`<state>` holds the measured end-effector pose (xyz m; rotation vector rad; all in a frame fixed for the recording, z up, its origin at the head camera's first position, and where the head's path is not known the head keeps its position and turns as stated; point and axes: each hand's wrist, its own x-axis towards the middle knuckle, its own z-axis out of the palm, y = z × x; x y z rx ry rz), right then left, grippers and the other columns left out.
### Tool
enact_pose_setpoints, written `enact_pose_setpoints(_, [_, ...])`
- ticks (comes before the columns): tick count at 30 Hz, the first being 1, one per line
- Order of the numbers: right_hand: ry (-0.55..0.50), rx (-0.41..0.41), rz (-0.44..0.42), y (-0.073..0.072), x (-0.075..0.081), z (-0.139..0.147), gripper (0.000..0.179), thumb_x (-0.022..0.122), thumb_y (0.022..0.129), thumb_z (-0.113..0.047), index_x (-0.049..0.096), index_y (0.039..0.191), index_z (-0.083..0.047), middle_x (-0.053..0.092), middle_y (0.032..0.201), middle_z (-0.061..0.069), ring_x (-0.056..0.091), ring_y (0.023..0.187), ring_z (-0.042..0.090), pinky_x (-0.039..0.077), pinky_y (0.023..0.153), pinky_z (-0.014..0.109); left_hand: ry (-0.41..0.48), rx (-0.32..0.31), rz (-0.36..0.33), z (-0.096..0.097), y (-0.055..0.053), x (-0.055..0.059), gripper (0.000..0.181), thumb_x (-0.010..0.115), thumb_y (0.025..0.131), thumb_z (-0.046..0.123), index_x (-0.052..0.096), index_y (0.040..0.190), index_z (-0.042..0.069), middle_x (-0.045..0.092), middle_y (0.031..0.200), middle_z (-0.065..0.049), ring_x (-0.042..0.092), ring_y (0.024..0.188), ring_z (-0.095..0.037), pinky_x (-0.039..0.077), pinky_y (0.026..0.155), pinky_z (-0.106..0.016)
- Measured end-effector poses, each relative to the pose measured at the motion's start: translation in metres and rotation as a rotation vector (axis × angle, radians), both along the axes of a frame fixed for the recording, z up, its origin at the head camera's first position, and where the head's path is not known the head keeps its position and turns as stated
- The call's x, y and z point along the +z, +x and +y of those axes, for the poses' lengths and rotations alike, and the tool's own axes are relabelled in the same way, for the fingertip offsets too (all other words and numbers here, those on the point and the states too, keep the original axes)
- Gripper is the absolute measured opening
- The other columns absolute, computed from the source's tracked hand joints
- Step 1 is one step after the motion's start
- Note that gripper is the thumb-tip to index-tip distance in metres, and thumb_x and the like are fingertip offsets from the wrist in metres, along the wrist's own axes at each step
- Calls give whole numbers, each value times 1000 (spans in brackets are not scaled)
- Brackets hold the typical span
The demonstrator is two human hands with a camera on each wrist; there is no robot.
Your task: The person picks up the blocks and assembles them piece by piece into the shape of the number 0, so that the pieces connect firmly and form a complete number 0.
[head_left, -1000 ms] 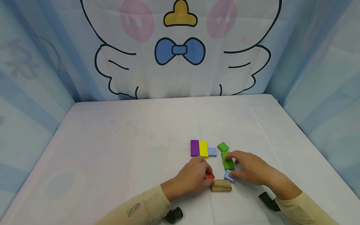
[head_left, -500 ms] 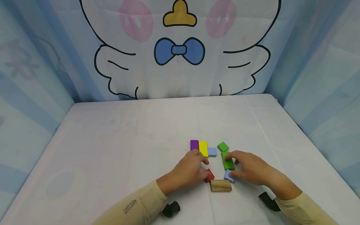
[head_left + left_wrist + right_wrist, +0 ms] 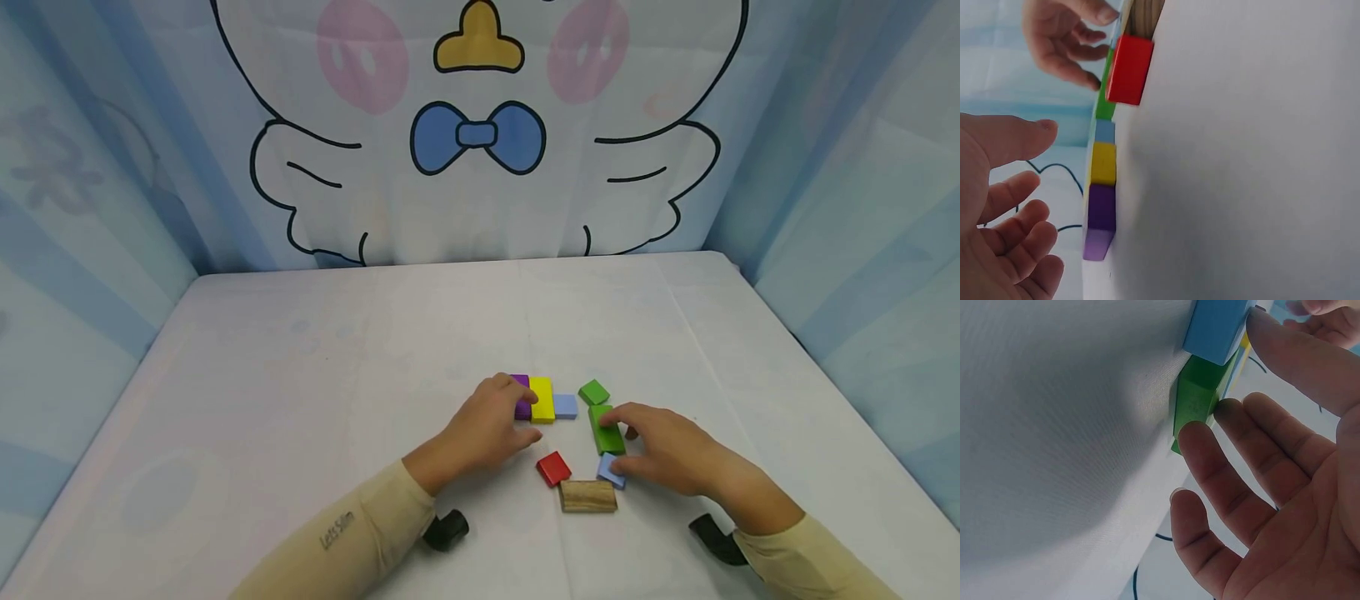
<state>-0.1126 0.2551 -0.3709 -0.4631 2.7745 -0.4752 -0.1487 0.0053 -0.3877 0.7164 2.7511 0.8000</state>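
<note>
8 blocks total on the tabletop (image 3: 337, 400): 1 purple block (image 3: 1102, 206), 1 yellow block (image 3: 544, 410), 1 red block (image 3: 553, 469), 1 wood block (image 3: 588, 497); 2 green, i.e. long green block (image 3: 606, 438) & small green block (image 3: 594, 392); 2 light blue, i.e. far light blue block (image 3: 566, 407) & near light blue block (image 3: 606, 468).

L hand (image 3: 480, 427): fingers loosely bent, spread well away from thumb, nothing btwn them. Purple block & yellow block lay just below the index fingertip, not touching per L wrist view. Far light blue block sat to the R of those fingers, against the yellow block. Red block was nr the thumb, on the person's side, turned at an angle; wood block was beyond it, farther from the thumb.

R hand (image 3: 675, 450): fingers spread, no pinch. Thumb tip touched near light blue block; long green block was under the index tip. Small green block lay just past that tip.

Hard to see: L fingers hid part of the purple block (head view). Couldn't tell if R index pressed the long green block. R wrist view: near light blue block cut off at top, small green block only a sliver. L wrist view: wood block cut off at top.
</note>
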Motion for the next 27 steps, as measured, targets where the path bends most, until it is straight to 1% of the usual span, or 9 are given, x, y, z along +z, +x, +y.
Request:
enact_pose_setpoints(6, [1,-10,-2,1,-1,-1,52,84,81,-25,63,126,-9,65,113,4,58,92,20,52,83,45,-16,37,-21,-3,-12,-2,51,79,88,26,60,131,6,53,135,-9,52,117,-24,50,95,-36])
enact_pose_setpoints(13, [1,-13,-6,1,-1,-1,52,84,82,-26,63,126,-9,65,114,3,58,92,20,52,83,44,-43,38,-1,-5,-24,-6,52,79,88,24,59,132,7,53,138,-10,51,120,-26,47,99,-37])
enact_pose_setpoints(18, [-1,-10,-8,1,-2,0,52,84,82,-26,62,126,-9,65,114,3,58,92,20,51,83,44,-54,51,-29,-4,-32,-9,55,79,88,22,57,136,6,52,141,-10,50,124,-26,44,103,-37])
enact_pose_setpoints(23, [-5,1,9,1,-3,1,51,83,82,-26,62,125,-9,65,113,3,58,91,19,51,81,43,-51,32,-49,-4,-36,-11,57,78,89,21,55,137,4,53,140,-11,51,123,-25,43,104,-36])
enact_pose_setpoints(27, [-6,11,26,1,-3,1,50,83,82,-25,63,124,-9,65,112,2,58,90,18,51,80,41,-61,10,-42,-4,-38,-13,58,78,89,22,54,138,4,53,139,-11,52,121,-25,43,103,-36])
